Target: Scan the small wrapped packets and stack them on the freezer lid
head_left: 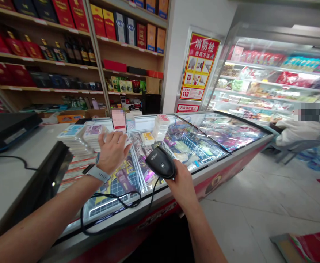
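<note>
The right hand [182, 182] comes in from five o'clock, forearm slanting up toward eleven, its grip clamped on the near end of a black scanner [161, 163]. The left hand [113, 151] sits between eight and nine o'clock, back upward, fingers reaching toward one — I cannot tell whether that grip holds anything. A phone [119, 126] shows just beyond its fingers, and stacked packs [92, 137] stand at its ten. The scanner is glossy and rounded, with a small pale mark on top and a cable [153, 191] trailing below toward seven. It is just under the view's centre, above the chest freezer [216, 173] — its long axis slanting from four to ten, the free end pointing at ten.
</note>
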`<state>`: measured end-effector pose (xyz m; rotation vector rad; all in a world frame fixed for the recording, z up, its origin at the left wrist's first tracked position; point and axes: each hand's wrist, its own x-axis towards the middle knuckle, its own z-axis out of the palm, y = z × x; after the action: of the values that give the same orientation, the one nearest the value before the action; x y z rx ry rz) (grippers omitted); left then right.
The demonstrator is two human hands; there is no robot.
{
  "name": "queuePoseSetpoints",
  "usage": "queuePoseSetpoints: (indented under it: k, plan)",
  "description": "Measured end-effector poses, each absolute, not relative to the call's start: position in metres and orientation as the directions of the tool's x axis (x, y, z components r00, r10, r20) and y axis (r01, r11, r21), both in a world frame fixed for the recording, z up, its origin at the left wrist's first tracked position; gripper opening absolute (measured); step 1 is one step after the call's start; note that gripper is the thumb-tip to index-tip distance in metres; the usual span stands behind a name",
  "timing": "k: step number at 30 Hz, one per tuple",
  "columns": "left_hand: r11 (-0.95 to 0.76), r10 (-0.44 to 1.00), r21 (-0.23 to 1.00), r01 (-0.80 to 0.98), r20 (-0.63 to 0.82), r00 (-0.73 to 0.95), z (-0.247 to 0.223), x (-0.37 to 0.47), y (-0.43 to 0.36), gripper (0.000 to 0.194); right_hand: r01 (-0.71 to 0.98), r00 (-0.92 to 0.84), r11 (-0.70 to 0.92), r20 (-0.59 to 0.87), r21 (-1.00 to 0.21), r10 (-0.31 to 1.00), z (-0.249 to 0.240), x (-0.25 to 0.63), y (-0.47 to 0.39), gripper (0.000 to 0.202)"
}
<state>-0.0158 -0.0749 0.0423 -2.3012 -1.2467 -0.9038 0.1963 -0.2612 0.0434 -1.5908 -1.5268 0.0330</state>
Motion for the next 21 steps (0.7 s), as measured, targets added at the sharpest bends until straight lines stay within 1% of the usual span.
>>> queuePoseSetpoints:
  k: [2, 4, 7, 10, 14, 18, 21]
  plan:
    - [-0.535, 0.712, 0.102, 0.839, 0.589, 0.382, 0.040, 0.011, -0.073, 0.043, 0.772, 0.254, 0.169, 0.540, -0.613, 0.802, 0.044, 0.197, -0.263, 0.010]
    - [-0.415, 0.866, 0.303, 0.858, 0.422, 0.269, 0.034, 0.040, -0.065, 0.057, 0.758, 0.273, 0.156, 0.525, -0.633, 0.806, 0.044, 0.199, -0.266, 0.010]
    - [-0.282, 0.935, 0.398, 0.873, 0.320, 0.156, 0.023, 0.078, -0.043, 0.077, 0.737, 0.300, 0.137, 0.501, -0.662, 0.812, 0.045, 0.201, -0.269, 0.011]
    - [-0.176, 0.960, 0.451, 0.875, 0.276, 0.051, 0.011, 0.103, -0.020, 0.089, 0.714, 0.326, 0.131, 0.492, -0.688, 0.807, 0.046, 0.203, -0.272, 0.009]
    - [-0.078, 0.969, 0.486, 0.871, 0.243, -0.048, -0.004, 0.119, 0.001, 0.096, 0.681, 0.352, 0.138, 0.487, -0.719, 0.800, 0.047, 0.203, -0.274, 0.008]
    - [-0.027, 0.969, 0.483, 0.875, 0.226, -0.095, -0.014, 0.127, 0.013, 0.098, 0.670, 0.363, 0.124, 0.469, -0.732, 0.805, 0.046, 0.203, -0.274, 0.007]
    - [-0.028, 0.973, 0.474, 0.880, 0.216, -0.085, -0.015, 0.130, 0.018, 0.097, 0.679, 0.364, 0.108, 0.461, -0.726, 0.810, 0.045, 0.202, -0.274, 0.006]
